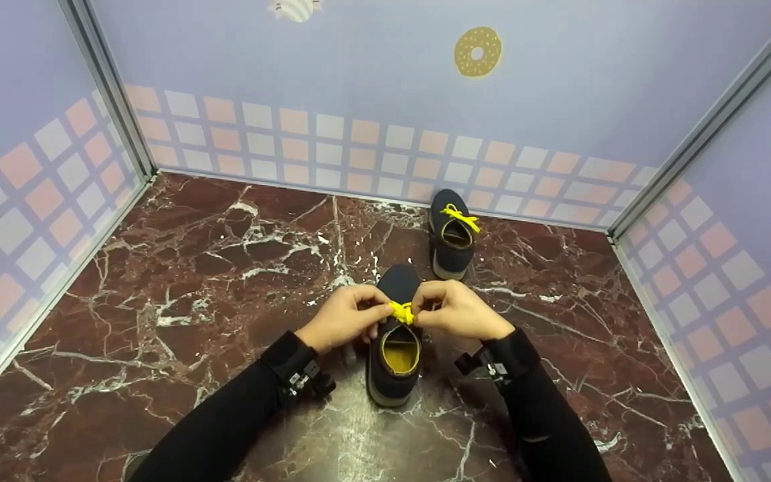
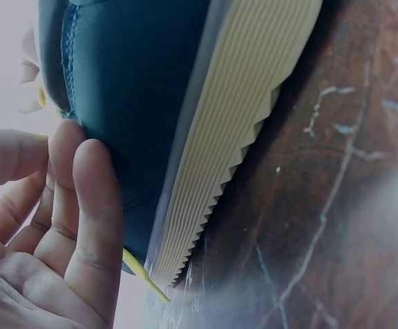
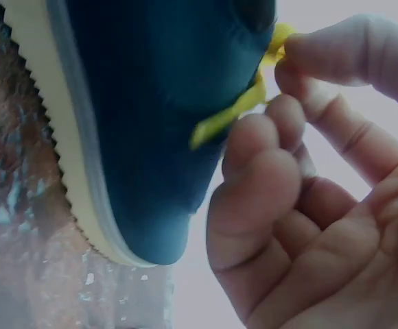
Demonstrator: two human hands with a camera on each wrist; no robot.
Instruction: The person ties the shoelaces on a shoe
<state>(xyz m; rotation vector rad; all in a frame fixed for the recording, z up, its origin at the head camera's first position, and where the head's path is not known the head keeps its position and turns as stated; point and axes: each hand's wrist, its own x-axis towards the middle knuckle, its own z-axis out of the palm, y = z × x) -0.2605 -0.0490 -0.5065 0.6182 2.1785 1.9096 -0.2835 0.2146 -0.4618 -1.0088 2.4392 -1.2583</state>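
A dark shoe (image 1: 395, 385) with a yellow lining stands on the floor, its toe pointing away from me. Its yellow shoelace (image 1: 401, 312) is gathered in a bow or knot over the tongue. From the left side, my left hand (image 1: 349, 314) pinches the lace between thumb and forefinger. On the right side my right hand (image 1: 456, 309) pinches the lace likewise. In the right wrist view a loose lace end (image 3: 216, 127) hangs along the shoe's side below the fingers. Another lace end (image 2: 144, 274) shows under the left fingers in the left wrist view. The fingertips partly hide the knot.
A matching dark shoe (image 1: 451, 261) with its yellow lace tied in a bow (image 1: 459, 217) stands farther off, near the back wall (image 1: 385, 73). The reddish-brown marbled floor (image 1: 225, 281) is bounded by printed panels on the left, back and right.
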